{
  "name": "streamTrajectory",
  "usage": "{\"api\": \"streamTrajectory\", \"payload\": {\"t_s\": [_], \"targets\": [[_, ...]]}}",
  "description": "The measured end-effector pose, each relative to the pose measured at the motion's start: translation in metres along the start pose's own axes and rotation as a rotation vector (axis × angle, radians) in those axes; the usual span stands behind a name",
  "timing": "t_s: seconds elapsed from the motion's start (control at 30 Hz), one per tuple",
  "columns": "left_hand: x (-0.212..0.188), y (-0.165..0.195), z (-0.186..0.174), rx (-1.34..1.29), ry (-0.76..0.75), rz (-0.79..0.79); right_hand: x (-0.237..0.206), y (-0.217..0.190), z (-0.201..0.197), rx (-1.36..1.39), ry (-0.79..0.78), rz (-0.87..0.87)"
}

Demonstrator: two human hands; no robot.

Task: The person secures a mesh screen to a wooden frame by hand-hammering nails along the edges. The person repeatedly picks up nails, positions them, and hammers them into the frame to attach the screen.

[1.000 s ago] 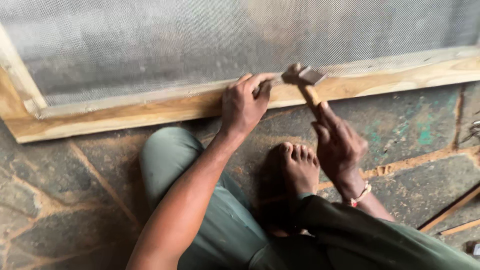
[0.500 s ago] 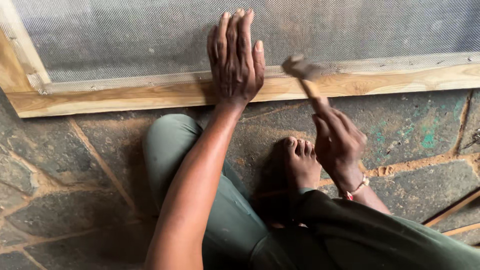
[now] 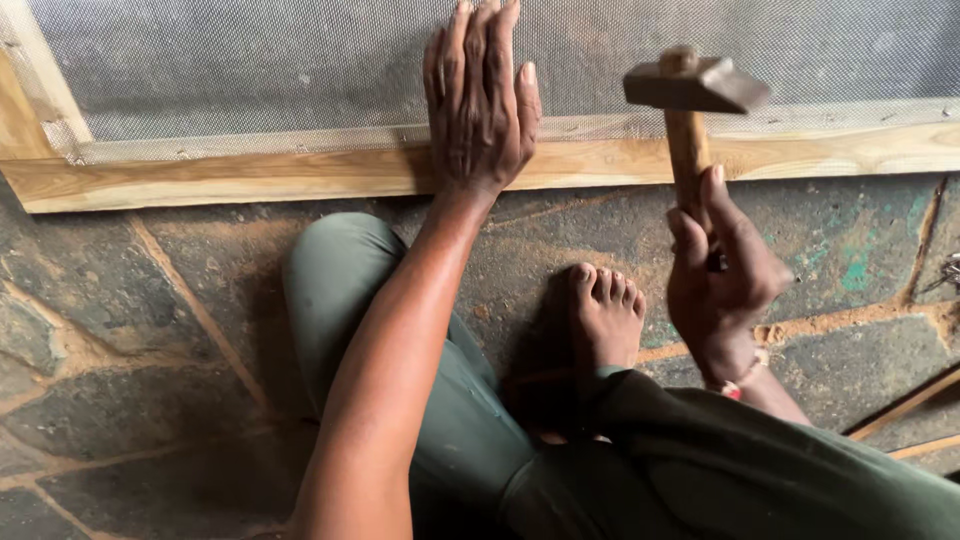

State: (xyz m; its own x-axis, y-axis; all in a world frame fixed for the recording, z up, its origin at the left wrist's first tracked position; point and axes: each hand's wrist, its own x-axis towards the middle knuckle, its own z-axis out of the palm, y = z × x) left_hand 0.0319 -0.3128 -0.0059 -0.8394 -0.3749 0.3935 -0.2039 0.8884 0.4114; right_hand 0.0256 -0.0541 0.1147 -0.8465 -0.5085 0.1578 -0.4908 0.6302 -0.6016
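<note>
The left hand (image 3: 480,100) has moved up from the wooden frame (image 3: 250,175) and now lies open and flat on the wire mesh (image 3: 250,60), holding nothing. The right hand (image 3: 725,275), closed around the hammer (image 3: 690,100), has raised it above the frame.

— How many hammers?
— One hammer (image 3: 690,95), at one o'clock.
— Hands?
— Two: the left hand (image 3: 480,100) at twelve, the right hand (image 3: 722,275) at three.
— Bare feet?
— One foot (image 3: 605,320), dead centre, five toes showing.
— Frames?
— One wooden frame (image 3: 250,175), with one sheet of mesh (image 3: 250,65) across ten to two.
— Anything on the wrist?
— One bracelet (image 3: 740,385), at four.
</note>
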Motion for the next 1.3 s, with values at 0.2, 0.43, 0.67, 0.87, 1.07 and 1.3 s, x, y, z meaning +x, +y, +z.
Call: {"api": "streamTrajectory", "payload": {"t_s": [0.2, 0.43, 0.67, 0.87, 1.07, 1.3], "targets": [[-0.003, -0.001, -0.004, -0.009, -0.040, -0.003, -0.007, 0.006, 0.006, 0.067, -0.093, 0.092], [0.001, -0.001, -0.008, -0.002, -0.035, -0.001, -0.007, 0.009, 0.011, 0.128, -0.065, 0.038], [-0.002, -0.001, -0.011, -0.023, -0.067, -0.016, 0.000, 0.003, 0.003, 0.157, -0.268, 0.331], [0.002, -0.004, -0.011, -0.043, -0.001, 0.004, 0.006, 0.005, 0.002, 0.223, -0.307, 0.320], [0.001, -0.001, -0.019, -0.031, -0.043, -0.014, 0.002, 0.007, -0.001, 0.099, -0.128, 0.075], [0.004, -0.001, -0.018, -0.061, 0.037, 0.018, -0.007, 0.005, 0.013, -0.180, -0.007, -0.209]]}}
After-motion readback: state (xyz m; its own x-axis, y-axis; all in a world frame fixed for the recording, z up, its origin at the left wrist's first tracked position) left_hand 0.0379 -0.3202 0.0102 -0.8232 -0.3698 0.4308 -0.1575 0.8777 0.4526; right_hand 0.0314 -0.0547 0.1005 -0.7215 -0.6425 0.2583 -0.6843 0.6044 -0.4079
